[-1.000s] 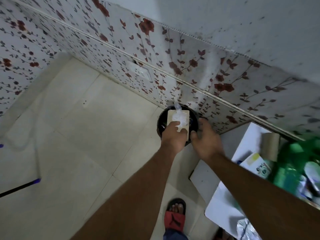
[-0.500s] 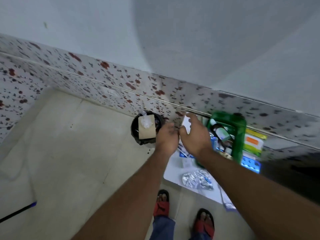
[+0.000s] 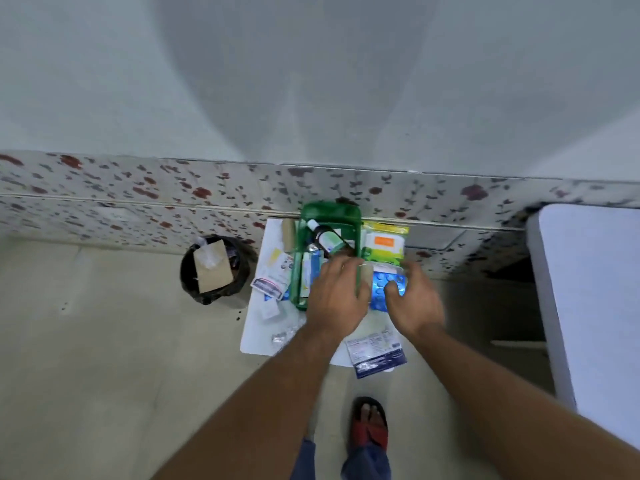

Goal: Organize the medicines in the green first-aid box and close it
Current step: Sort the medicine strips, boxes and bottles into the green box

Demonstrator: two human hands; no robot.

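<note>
The open green box (image 3: 300, 258) sits on a white board (image 3: 258, 336), its near corner under the left hand (image 3: 337, 301), whose grip cannot be told, while the right hand (image 3: 414, 301) curls onto a blister pack (image 3: 379, 289) just beside it, a bin (image 3: 188, 271) standing left.

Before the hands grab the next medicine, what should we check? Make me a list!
1. Green box open: ok.
2. Room left inside it: cannot tell, the left hand covers part.
3. Blue pill pack within reach: ok, the right hand touches it.
4. Firm grip on that pack: cannot tell.
5. All medicines in the box: not ok, packets lie outside on the white sheet.
</note>
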